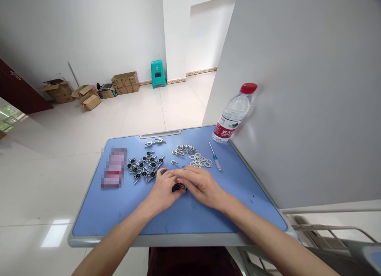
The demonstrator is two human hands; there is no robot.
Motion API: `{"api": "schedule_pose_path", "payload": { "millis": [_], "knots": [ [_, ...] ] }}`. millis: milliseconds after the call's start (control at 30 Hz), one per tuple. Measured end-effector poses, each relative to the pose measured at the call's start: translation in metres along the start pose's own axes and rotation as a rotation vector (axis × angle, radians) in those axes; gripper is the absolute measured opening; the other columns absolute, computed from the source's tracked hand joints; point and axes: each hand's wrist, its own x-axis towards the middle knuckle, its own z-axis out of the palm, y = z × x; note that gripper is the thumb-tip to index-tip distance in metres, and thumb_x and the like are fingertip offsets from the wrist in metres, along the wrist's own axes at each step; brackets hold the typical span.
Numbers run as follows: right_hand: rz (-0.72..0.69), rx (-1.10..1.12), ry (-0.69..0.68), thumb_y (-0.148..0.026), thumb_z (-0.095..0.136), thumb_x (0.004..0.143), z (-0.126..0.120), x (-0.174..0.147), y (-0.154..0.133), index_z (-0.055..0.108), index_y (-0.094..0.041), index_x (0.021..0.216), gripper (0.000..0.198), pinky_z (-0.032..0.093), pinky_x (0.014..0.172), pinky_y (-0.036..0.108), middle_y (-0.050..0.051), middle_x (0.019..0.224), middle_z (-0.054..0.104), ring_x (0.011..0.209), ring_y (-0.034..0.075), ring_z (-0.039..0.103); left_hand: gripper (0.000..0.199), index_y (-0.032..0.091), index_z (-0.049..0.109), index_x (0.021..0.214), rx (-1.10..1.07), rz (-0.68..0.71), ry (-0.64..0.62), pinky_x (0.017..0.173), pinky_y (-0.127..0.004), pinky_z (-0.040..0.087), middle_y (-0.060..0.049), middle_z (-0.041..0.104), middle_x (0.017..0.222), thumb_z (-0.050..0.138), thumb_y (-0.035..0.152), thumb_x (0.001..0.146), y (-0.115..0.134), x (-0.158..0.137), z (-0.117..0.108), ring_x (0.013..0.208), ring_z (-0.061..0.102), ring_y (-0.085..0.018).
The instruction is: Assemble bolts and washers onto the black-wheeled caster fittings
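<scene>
My left hand (164, 189) and my right hand (203, 185) meet near the middle of the blue desk. Between them is a small dark and silvery metal part (179, 186), mostly covered by my fingers. Both hands are closed around it, the right one arching over from above. Left of my hands lies a group of small metal fittings with round black centres (144, 165). Beyond my fingertips are a pile of flat silvery plates with holes (201, 161) and a cluster of small curved metal pieces (184, 150). A single small piece (174, 162) lies close by.
A screwdriver (215, 157) with a clear and blue handle lies to the right. A water bottle (233, 115) with a red cap stands at the right back corner by a grey partition (312, 109). Two metal brackets (154, 142) lie at the back; a blurred pinkish object (114, 167) lies left.
</scene>
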Motion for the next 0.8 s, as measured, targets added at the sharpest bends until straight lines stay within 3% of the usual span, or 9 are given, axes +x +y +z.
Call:
{"api": "schedule_pose_path", "payload": {
  "millis": [200, 467, 800],
  "knots": [
    [-0.015, 0.126, -0.012, -0.021, 0.041, 0.100, -0.003, 0.003, -0.003, 0.063, -0.021, 0.112, 0.025, 0.050, 0.072, 0.027, 0.005, 0.091, 0.067, 0.082, 0.015, 0.061, 0.006, 0.021, 0.062, 0.080, -0.010, -0.013, -0.009, 0.104, -0.044, 0.031, 0.003, 0.069, 0.082, 0.063, 0.016, 0.084, -0.003, -0.001, 0.003, 0.090, 0.062, -0.019],
    [0.069, 0.107, 0.035, -0.028, 0.044, 0.100, -0.002, 0.004, -0.004, 0.064, -0.020, 0.094, 0.022, 0.044, 0.060, 0.026, 0.001, 0.070, 0.058, 0.065, 0.014, 0.051, 0.002, 0.022, 0.063, 0.085, -0.023, 0.002, -0.004, 0.091, -0.039, 0.036, 0.001, 0.067, 0.089, 0.063, 0.022, 0.087, 0.001, 0.000, -0.001, 0.088, 0.059, -0.018],
    [0.075, 0.075, 0.124, -0.027, 0.047, 0.099, 0.007, 0.000, -0.005, 0.061, -0.020, 0.092, 0.018, 0.042, 0.058, 0.024, 0.000, 0.069, 0.053, 0.063, 0.014, 0.048, 0.007, 0.020, 0.064, 0.085, -0.045, -0.007, -0.006, 0.094, -0.039, 0.034, 0.001, 0.068, 0.090, 0.068, 0.015, 0.082, 0.003, 0.001, -0.002, 0.091, 0.060, -0.018]
  ]
}}
